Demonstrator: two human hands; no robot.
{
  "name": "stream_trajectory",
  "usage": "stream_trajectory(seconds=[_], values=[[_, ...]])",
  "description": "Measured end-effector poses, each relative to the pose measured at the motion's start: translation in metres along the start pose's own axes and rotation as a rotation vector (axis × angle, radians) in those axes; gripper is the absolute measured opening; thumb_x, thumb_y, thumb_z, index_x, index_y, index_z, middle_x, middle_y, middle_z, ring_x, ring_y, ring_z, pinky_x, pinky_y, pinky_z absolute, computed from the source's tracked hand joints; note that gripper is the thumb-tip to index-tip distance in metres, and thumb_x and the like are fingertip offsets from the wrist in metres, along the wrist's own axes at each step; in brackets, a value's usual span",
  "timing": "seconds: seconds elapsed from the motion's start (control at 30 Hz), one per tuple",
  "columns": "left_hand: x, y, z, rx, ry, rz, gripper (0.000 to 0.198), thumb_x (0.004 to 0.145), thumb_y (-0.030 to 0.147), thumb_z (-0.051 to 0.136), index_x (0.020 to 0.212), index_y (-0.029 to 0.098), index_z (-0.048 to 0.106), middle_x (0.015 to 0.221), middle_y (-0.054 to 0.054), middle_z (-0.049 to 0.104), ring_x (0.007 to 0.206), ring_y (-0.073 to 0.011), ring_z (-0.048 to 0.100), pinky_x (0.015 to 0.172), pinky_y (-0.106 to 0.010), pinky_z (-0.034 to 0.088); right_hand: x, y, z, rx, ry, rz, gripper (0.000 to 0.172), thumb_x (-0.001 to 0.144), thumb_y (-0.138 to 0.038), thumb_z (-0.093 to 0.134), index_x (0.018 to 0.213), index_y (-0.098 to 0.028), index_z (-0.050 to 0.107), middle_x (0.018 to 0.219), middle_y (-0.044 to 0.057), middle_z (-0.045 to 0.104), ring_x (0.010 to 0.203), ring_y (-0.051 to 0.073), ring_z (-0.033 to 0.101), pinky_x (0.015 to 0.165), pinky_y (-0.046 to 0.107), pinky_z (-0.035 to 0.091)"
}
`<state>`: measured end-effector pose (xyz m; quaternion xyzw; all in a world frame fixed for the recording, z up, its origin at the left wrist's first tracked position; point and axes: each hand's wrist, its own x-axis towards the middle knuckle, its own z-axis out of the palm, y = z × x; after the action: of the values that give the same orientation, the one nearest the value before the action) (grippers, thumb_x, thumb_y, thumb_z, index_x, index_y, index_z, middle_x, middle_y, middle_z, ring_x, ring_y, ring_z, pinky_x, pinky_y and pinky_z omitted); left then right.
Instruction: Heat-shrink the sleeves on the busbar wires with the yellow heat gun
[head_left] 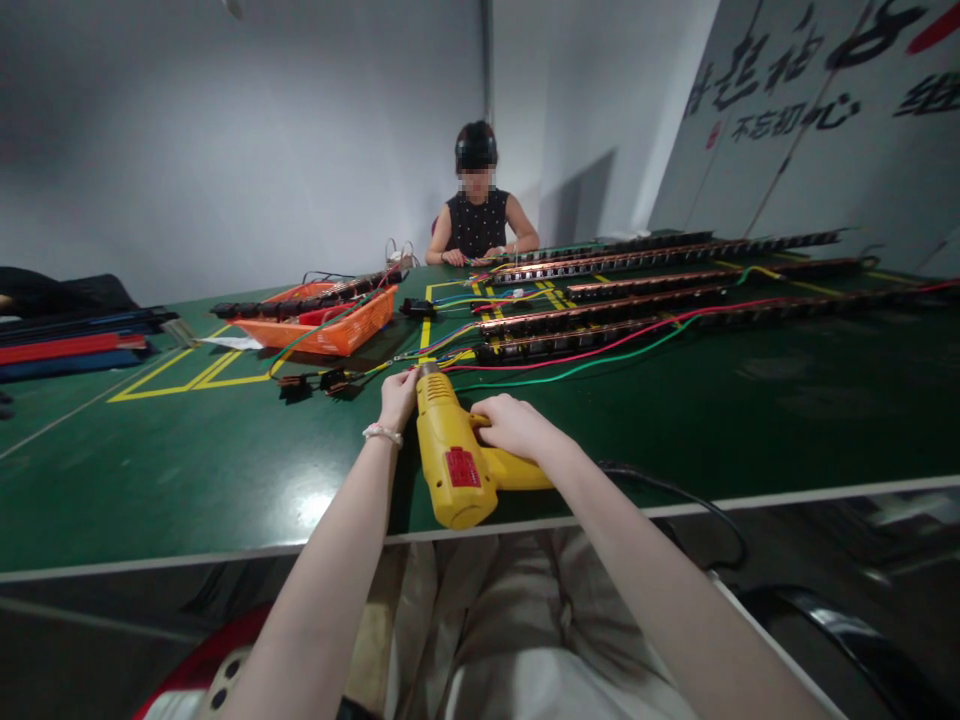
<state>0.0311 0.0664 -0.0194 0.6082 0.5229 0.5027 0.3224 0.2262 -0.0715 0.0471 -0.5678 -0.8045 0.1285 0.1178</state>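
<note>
Left hand (397, 399) stretched forward, right hand (516, 425) gripping heat gun (444, 428)

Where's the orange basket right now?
In the head view, the orange basket sits left of centre on the green table, farther back than the left hand and to its left.

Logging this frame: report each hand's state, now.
Left hand: partly hidden, open or closed cannot be told.
Right hand: closed, holding the yellow heat gun.
</note>
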Motion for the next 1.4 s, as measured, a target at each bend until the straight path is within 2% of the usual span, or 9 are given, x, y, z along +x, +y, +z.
stream_trajectory(seconds=[0.2,0.33,0.47,0.87,1.07,1.23,1.4], values=[[-0.006,0.006,0.0,-0.022,-0.008,-0.03,0.048,0.069,0.06,0.055,0.057,0.014,0.058,0.05,0.002,0.048,0.051,-0.0095,0.041,0.05,-0.022,0.033,-0.002,0.007,-0.004,0.044,0.01,-0.018,0.017,0.076,-0.024,0.051,0.086,-0.023,0.063,0.091,0.005,0.07,0.084,0.021,0.063,0.059,0.024,0.035],[-0.008,0.011,0.001,0.003,0.031,-0.031,0.041,0.071,0.051,0.054,0.052,0.015,0.055,0.05,0.001,0.05,0.05,-0.0096,0.043,0.05,-0.022,0.032,-0.004,0.027,-0.005,0.083,0.001,0.026,0.017,0.074,-0.024,0.051,0.085,-0.023,0.063,0.087,0.004,0.069,0.079,0.02,0.062,0.058,0.024,0.034],[-0.008,0.014,0.002,-0.067,0.051,-0.014,0.036,0.072,0.045,0.054,0.051,0.015,0.054,0.053,-0.001,0.055,0.053,-0.0105,0.049,0.056,-0.023,0.038,-0.01,0.049,-0.009,0.088,-0.011,0.026,0.015,0.074,-0.023,0.051,0.082,-0.02,0.064,0.087,0.005,0.069,0.078,0.019,0.061,0.059,0.023,0.035],[-0.004,0.012,0.003,-0.106,0.039,-0.029,0.035,0.071,0.045,0.054,0.051,0.016,0.053,0.054,-0.001,0.057,0.054,-0.0102,0.05,0.056,-0.022,0.038,-0.032,0.097,-0.02,0.2,0.009,0.109,0.017,0.073,-0.02,0.052,0.082,-0.018,0.066,0.083,0.002,0.069,0.078,0.018,0.061,0.067,0.023,0.041],[-0.001,0.009,0.006,-0.131,0.054,-0.037,0.033,0.071,0.042,0.054,0.051,0.016,0.055,0.053,-0.001,0.056,0.054,-0.0106,0.051,0.056,-0.023,0.039,-0.034,0.096,-0.024,0.158,0.003,0.165,0.026,0.071,-0.016,0.051,0.089,-0.018,0.069,0.093,0.003,0.072,0.087,0.021,0.062,0.073,0.024,0.043],[0.002,0.005,0.009,-0.104,0.058,-0.016,0.034,0.072,0.041,0.052,0.051,0.016,0.058,0.05,-0.001,0.056,0.051,-0.0111,0.05,0.055,-0.023,0.038,-0.034,0.087,-0.024,0.134,0.012,0.217,0.029,0.071,-0.018,0.054,0.094,-0.02,0.07,0.096,0.004,0.072,0.088,0.023,0.062,0.073,0.025,0.043],[0.0,0.01,0.007,-0.097,0.046,0.0,0.033,0.072,0.039,0.051,0.05,0.016,0.057,0.05,-0.001,0.055,0.052,-0.0115,0.05,0.055,-0.024,0.038,-0.027,0.074,-0.017,0.099,-0.017,0.145,0.022,0.071,-0.019,0.051,0.085,-0.02,0.069,0.093,0.004,0.071,0.086,0.022,0.062,0.071,0.025,0.042]])
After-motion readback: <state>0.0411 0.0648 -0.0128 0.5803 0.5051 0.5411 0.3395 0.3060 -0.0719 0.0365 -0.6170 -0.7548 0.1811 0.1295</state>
